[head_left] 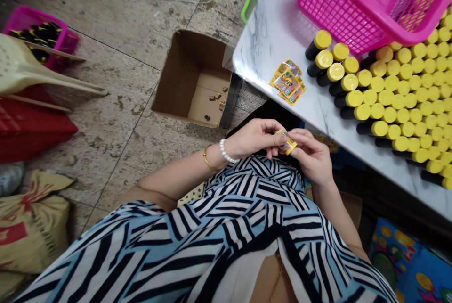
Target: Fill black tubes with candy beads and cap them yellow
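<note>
Between my two hands, in front of my lap, is a small yellow printed label. My left hand, with a pearl bracelet at its wrist, pinches one side of it. The fingers of my right hand are closed on the other side. Whether something lies under the label is hidden by my fingers. On the table corner just beyond my hands lies a small pile of similar yellow labels. Rows of black tubes with yellow caps stand to the right of the pile.
A pink mesh basket stands on the white marbled table. Left of the table corner an open cardboard box sits on the floor with several small pieces inside. Farther left are a plastic stool, a pink basket and a sack.
</note>
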A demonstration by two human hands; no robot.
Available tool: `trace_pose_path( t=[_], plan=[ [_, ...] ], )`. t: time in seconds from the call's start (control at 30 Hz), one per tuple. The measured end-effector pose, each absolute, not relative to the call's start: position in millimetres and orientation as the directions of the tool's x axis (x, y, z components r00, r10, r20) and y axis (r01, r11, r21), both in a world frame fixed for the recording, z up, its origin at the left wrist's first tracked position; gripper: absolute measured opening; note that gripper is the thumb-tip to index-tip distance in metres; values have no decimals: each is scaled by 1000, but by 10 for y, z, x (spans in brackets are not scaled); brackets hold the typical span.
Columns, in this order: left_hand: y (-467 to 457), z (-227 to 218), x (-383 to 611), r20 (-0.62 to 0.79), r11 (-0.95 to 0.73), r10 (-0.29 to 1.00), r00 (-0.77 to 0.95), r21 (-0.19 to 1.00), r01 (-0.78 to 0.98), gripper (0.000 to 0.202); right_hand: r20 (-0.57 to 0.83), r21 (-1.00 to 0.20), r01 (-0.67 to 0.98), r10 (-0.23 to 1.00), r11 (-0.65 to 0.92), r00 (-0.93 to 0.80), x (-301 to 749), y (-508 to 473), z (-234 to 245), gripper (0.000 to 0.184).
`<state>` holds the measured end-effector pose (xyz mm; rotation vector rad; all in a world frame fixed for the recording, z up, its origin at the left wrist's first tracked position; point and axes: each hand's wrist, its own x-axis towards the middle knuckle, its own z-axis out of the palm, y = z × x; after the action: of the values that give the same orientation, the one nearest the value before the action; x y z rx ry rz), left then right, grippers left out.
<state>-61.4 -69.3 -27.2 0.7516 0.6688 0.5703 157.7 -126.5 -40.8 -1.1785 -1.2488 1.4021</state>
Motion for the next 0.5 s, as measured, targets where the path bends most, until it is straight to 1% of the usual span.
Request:
trace_pose_path(
  t=[0.07, 0.13, 0.2, 0.23, 0.27, 0.3, 0.33, 0.37, 0.4, 0.43, 0.47, 0.5],
  plan=[
    [-707, -286, -612, -350, 684, 625, 698, 676, -273, 51, -11, -1000, -3, 998, -11, -68, 1534, -1233, -463, 24],
    [-720, -312, -607, -368, 727, 604, 707, 619, -299, 52, 32, -999, -26, 999, 33, 15, 1487, -1212, -511, 18],
    [-740, -344, -595, -399, 734, 611, 684, 610, -300, 51, 25, -999, -31, 999, 26, 40, 1456, -1215, -519, 13],
    [-755, -357, -586, -415, 730, 619, 667, 616, -295, 51, 6, -1000, -21, 1000, 7, 25, 1448, -1228, -499, 16],
    [-773, -363, -578, -428, 726, 626, 652, 626, -286, 52, -13, -1000, -3, 1000, -13, -8, 1443, -1249, -462, 24],
    [-791, -360, -573, -434, 719, 628, 646, 642, -267, 53, -25, -999, 37, 998, -24, -49, 1440, -1276, -407, 37],
    [-807, -348, -572, -432, 704, 629, 646, 670, -237, 54, -18, -994, 109, 995, -8, -96, 1438, -1306, -337, 50],
    [-817, -327, -578, -421, 668, 642, 641, 717, -198, 54, 16, -977, 208, 990, 45, -140, 1438, -1331, -254, 59],
    [-815, -300, -591, -393, 593, 686, 613, 790, -157, 53, 72, -938, 322, 981, 128, -181, 1439, -1342, -158, 63],
    [-795, -269, -612, -334, 464, 763, 553, 879, -109, 52, 138, -870, 439, 966, 225, -221, 1444, -1328, -49, 61],
    [-753, -240, -639, -230, 282, 859, 457, 958, -48, 50, 210, -777, 542, 944, 320, -256, 1455, -1278, 76, 56],
    [-687, -215, -667, -75, 66, 941, 331, 997, 38, 47, 277, -673, 627, 920, 393, -279, 1474, -1184, 218, 51]
  ],
)
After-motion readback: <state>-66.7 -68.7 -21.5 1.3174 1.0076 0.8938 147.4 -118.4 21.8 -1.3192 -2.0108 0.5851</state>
